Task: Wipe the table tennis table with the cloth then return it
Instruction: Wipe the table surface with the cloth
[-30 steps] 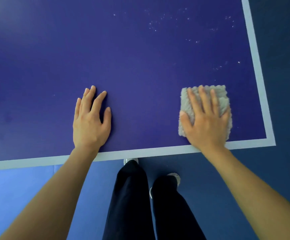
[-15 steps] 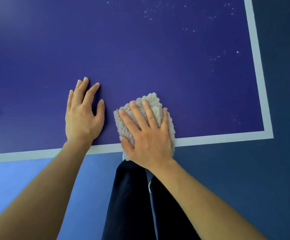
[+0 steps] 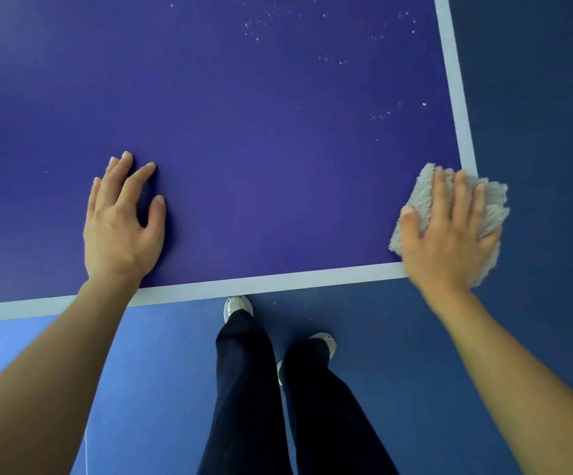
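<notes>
The dark blue table tennis table with white border lines fills the upper view. A grey fluffy cloth lies folded at the table's near right corner, partly overhanging the edge. My right hand presses flat on the cloth with straight fingers. My left hand rests flat on the table near the front edge, fingers spread, holding nothing.
White dust specks dot the far right part of the table. The white front edge line runs across below my hands. Below it are my dark trouser legs and pale shoes on a blue floor.
My right hand has swept the cloth from beside my left hand to the right, onto the table's near right corner. My left hand has stayed planted.
</notes>
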